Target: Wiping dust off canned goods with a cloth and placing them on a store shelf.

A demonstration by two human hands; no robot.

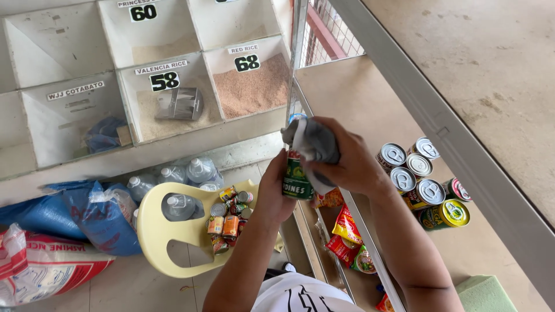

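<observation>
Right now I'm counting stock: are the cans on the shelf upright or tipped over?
Upright: the cans on the shelf show their round lids to the camera, clustered close together on the shelf.

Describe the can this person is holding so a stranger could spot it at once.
Start at the white rice bins, then drop to the two hands below them. The left hand grips a green-labelled tin can upright while the right hand presses a grey cloth on its top; every other can stands unheld.

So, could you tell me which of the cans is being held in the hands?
The green-labelled can, gripped by the left hand; the right hand presses a grey cloth on it.
</observation>
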